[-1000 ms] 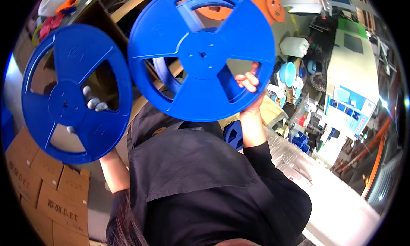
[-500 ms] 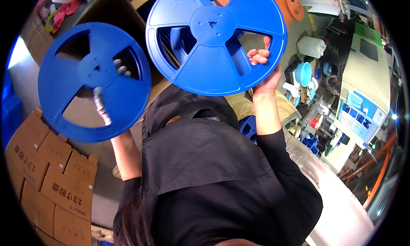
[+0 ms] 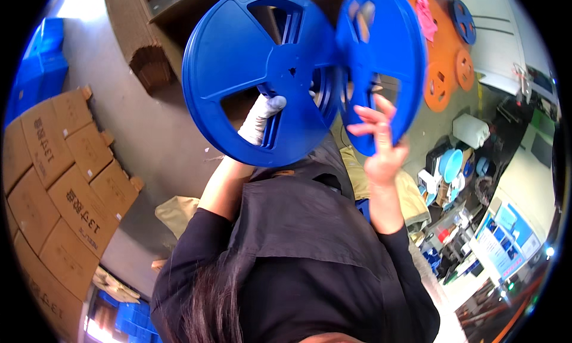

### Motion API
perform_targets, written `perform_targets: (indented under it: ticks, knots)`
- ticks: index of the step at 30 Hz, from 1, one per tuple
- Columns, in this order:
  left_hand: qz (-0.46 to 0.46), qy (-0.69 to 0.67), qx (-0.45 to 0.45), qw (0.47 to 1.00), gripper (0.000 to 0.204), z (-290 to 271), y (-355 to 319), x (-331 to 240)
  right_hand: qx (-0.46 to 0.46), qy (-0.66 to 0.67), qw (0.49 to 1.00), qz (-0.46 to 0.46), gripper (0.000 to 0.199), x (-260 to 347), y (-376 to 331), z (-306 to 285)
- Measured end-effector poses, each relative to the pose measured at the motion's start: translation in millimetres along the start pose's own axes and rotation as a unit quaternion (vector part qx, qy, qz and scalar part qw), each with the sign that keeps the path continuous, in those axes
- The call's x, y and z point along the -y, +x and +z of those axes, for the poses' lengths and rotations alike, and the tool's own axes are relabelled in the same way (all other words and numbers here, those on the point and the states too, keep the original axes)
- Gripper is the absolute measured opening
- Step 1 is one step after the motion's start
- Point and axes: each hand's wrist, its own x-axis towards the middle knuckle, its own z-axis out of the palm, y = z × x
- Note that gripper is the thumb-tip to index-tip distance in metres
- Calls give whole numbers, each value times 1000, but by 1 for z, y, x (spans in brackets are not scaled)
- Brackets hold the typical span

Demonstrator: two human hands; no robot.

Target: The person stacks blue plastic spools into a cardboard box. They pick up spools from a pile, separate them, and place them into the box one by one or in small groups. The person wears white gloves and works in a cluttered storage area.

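My left hand [image 3: 257, 123], its thumb in a white covering, grips a large blue plastic reel [image 3: 235, 48] through one of its wedge-shaped openings. Several rim edges show through the openings, so more than one reel seems stacked there; the other left fingers are mostly hidden behind. To the right, a second blue reel [image 3: 390, 48] is held up on a steep tilt, blurred by motion. My right hand [image 3: 386, 151] is at its lower part, bare fingers over the near face and the thumb not clearly visible. The two reels overlap or touch along their facing edges.
Brown cartons [image 3: 77, 194] are stacked at the left, with blue bins [image 3: 42, 75] beyond. Orange reels [image 3: 438, 84] lie at the upper right. A white jug [image 3: 471, 130] and a light blue basin [image 3: 451, 164] stand farther right, near a cluttered bench.
The left-hand reel has moved right, toward the middle. The right-hand reel has shifted right and turned nearly edge-on. The view has swung, showing more floor at the left.
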Motion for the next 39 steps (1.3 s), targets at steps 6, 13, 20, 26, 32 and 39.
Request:
perform_targets:
  ticks: [6,13,20,26,32,39]
  knots:
    - [-38,-208,48,976,92,-13,-18,2,-104,-50,990,84,66,-17,-16,-63]
    - [-13,-236,128,963,92,-30,-9,16,-189,-42,968,157,66,-17,-28,-74]
    - [-9,-248,179,952,92,-42,-5,21,-199,40,961,187,56,-20,-25,-91]
    - [-37,-312,222,923,92,-50,2,25,-286,89,934,194,56,-33,-25,-92]
    - [-69,-375,265,886,95,-54,10,20,-238,86,952,174,61,-19,-30,-91]
    - [-43,-369,220,902,91,-51,10,13,-222,191,944,150,61,-22,-30,-110]
